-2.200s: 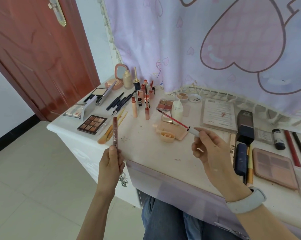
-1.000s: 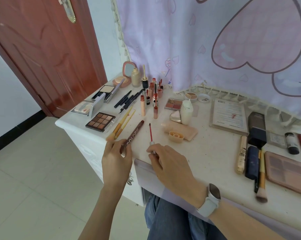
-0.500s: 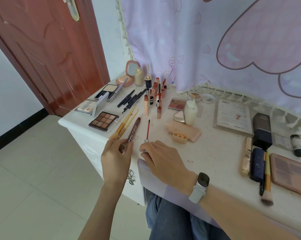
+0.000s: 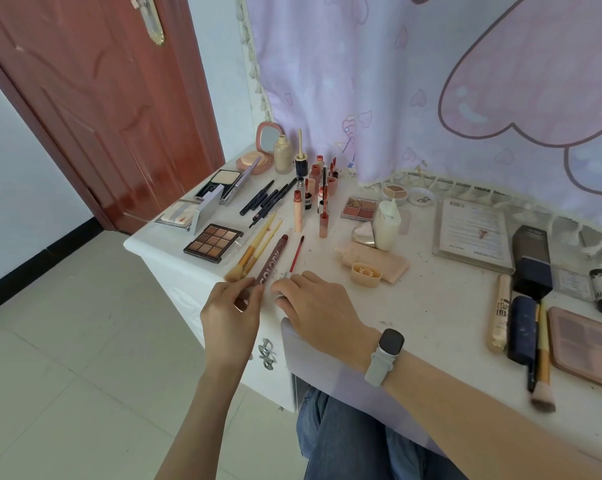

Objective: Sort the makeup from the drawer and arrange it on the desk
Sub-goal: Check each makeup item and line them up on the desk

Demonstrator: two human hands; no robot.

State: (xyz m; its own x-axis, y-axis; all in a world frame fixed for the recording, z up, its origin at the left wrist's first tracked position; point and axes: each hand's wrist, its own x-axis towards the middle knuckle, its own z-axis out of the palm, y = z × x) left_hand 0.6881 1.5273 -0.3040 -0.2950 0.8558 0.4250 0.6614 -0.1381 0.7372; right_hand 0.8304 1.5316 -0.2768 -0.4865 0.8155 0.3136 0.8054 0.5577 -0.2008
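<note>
Head view shows both hands at the near-left edge of the white table. Left hand pinches the lower end of a brown tube printed with letters, fingers curled round it, its far end lying flat and angled away. That angle matches the 2 yellow-handled brushes just to its left, so it looks meant to join that row of long items. Right hand rests knuckles-up on the table, fingertips curled on the silver end of a thin red applicator wand lying parallel just right of the tube; how firmly it holds is hidden.

Beyond sit an eyeshadow palette, black pencils, a cluster of upright lip tubes, and a peach tube with its loose cap. Further right lie a booklet, a dark box and another palette. Brush bristles sit close by the left fingers and may get nudged. No drawer interior is visible.
</note>
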